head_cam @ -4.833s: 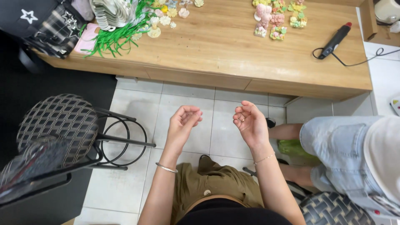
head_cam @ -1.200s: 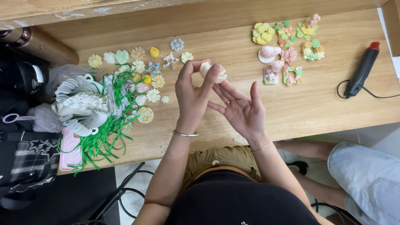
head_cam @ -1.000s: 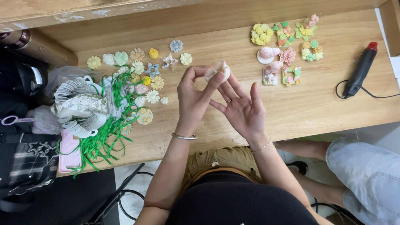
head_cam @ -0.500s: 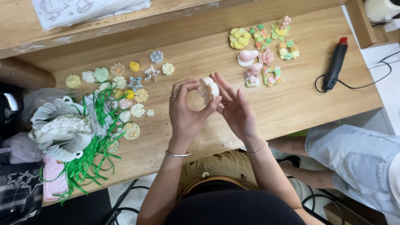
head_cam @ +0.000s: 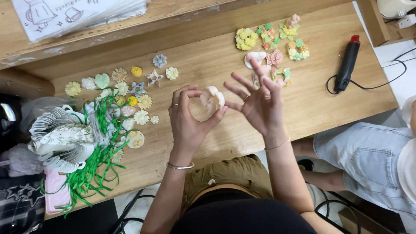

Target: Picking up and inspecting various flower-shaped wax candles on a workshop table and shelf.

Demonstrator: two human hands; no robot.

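Head view, left hand: the left hand [head_cam: 187, 123] is raised over the long pale wooden table [head_cam: 216, 65], wrist ringed by a thin silver bangle [head_cam: 180, 166]; thumb and curled fingers are closed in a pinch on a small cream flower-shaped ornament [head_cam: 212, 99].

Head view, held thing: the cream ornament is kept at the centre of the view, above the table, at 1 o'clock from the left palm and at 9 o'clock from the right hand.

Head view, right hand: the right hand [head_cam: 260, 106] is held open, fingers spread and fanned upward; its thumb tip is seen just beside the ornament, though whether it is touched cannot be told. A fine bracelet [head_cam: 277, 145] is worn at the wrist.

Head view, 9 o'clock: a scatter of small pastel paper flowers and stars [head_cam: 130, 93] is laid on the table; beside it a stack of white printed paper cups [head_cam: 65, 141] is wrapped in bright green ribbon strips [head_cam: 93, 173].

Head view, 1 o'clock: a cluster of yellow, pink and green flower decorations [head_cam: 273, 43] is set near the table's far edge.

Head view, 2 o'clock: a black glue gun with a red tip [head_cam: 347, 63] is laid flat, its cord trailing right.

Head view, 4 o'clock: another person's knee in pale blue denim shorts [head_cam: 368, 160] is seen off the table.
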